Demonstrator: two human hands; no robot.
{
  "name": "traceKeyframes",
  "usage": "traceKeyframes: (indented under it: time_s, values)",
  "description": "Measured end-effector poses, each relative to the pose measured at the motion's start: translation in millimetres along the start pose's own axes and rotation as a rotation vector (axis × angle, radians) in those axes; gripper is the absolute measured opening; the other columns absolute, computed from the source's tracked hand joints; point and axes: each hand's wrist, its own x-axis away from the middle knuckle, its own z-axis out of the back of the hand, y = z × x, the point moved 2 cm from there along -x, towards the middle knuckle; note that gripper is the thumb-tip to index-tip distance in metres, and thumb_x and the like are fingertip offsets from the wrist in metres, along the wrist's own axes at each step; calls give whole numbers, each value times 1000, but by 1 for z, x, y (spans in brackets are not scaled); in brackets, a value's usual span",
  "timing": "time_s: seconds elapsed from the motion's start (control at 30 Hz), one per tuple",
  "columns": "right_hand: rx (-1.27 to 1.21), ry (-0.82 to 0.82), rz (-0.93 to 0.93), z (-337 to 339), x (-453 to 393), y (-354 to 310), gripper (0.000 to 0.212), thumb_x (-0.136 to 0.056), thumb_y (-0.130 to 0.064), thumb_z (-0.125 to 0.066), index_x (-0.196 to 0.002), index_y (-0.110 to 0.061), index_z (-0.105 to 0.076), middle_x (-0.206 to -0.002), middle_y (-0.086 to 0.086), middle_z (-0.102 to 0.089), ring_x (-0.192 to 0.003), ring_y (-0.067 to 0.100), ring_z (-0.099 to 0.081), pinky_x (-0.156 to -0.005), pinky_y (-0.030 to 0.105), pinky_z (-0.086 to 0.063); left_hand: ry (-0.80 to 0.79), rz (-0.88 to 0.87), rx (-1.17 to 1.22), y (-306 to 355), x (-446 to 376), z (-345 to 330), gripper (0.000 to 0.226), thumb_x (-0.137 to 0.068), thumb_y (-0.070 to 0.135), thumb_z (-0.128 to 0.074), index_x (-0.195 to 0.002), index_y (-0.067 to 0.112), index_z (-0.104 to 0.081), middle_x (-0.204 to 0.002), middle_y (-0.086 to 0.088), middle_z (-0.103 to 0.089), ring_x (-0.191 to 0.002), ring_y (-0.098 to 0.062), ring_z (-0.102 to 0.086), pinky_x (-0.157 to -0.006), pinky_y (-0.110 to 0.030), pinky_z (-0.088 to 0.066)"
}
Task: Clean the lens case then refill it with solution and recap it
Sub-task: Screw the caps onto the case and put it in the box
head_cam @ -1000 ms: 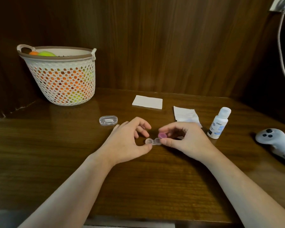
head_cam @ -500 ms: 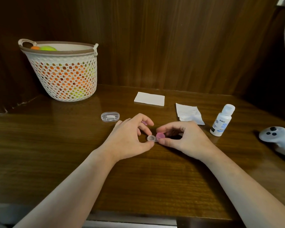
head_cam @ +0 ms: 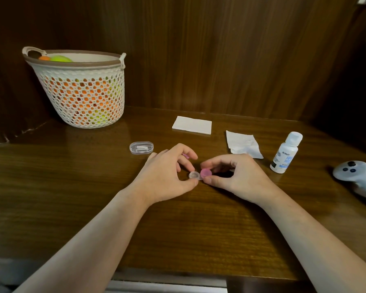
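At desk centre, left hand (head_cam: 164,173) fingers pinch lens case (head_cam: 195,175), right hand (head_cam: 234,176) fingers grip pink cap (head_cam: 205,172) on its right well; capping step, second cap next, likely

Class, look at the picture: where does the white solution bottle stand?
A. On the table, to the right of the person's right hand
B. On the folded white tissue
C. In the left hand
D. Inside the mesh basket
A: the solution bottle stands upright on the table, right of the right hand, untouched.
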Motion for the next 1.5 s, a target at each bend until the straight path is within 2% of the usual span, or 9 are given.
traceKeyframes:
  time_s: [0.17, 0.33, 0.47, 0.63, 0.9, 1.1, 1.5]
  values:
    - [14, 3, -5, 0, -1, 1, 26, -87, -53, -83, -113, -52, -76, -108, -37, -72, -106, -12, -66, -75, 8, -50, 10, 0, 0, 0, 0, 0, 48, -85, 48, -82, -124, 47, -54, -99, 28, -73, -101, 2, -62, -103, -49, -52]
    - [13, -5, -11, 1, 0, 3, 29, -87, -51, -84, -114, -50, -76, -108, -37, -73, -106, -12, -66, -78, 12, -51, 10, 1, 8, -1, 0, -1, 49, -84, 48, -82, -124, 46, -55, -98, 28, -73, -102, 1, -62, -104, -51, -51]
    - [13, -14, 3, 2, 0, 1, 34, -85, -52, -84, -118, -50, -75, -111, -38, -72, -107, -13, -66, -75, 5, -51, 6, 10, 6, -1, -1, -1, 49, -85, 48, -82, -125, 46, -55, -99, 28, -73, -102, 2, -62, -105, -50, -51]
    - [-7, -19, -6, 5, 1, 0, 38, -86, -58, -81, -122, -47, -74, -113, -37, -72, -108, -11, -66, -79, 11, -51, 4, 14, 3, -1, -1, -1, 49, -85, 48, -82, -125, 47, -54, -99, 28, -73, -102, 2, -62, -105, -50, -51]
    - [11, -16, -12, 4, 1, -1, 27, -89, -53, -80, -115, -45, -78, -107, -34, -74, -105, -12, -66, -78, 9, -49, 11, 8, -2, 0, -1, 0, 49, -86, 46, -83, -125, 45, -55, -97, 27, -73, -102, 0, -62, -105, -51, -50]
    - [-3, -2, -30, 3, 1, -2, 24, -86, -52, -83, -108, -44, -79, -104, -31, -76, -104, -9, -68, -83, 19, -51, 10, 19, 4, 0, -1, 0, 50, -86, 45, -84, -125, 46, -54, -98, 28, -74, -102, 1, -63, -107, -52, -49]
    - [50, 19, -16, 1, 1, -3, 22, -83, -53, -84, -103, -46, -79, -101, -33, -74, -102, -9, -66, -81, 21, -51, 7, 16, 18, 0, -1, 0, 49, -85, 45, -84, -125, 47, -54, -98, 28, -75, -100, 2, -63, -104, -50, -51]
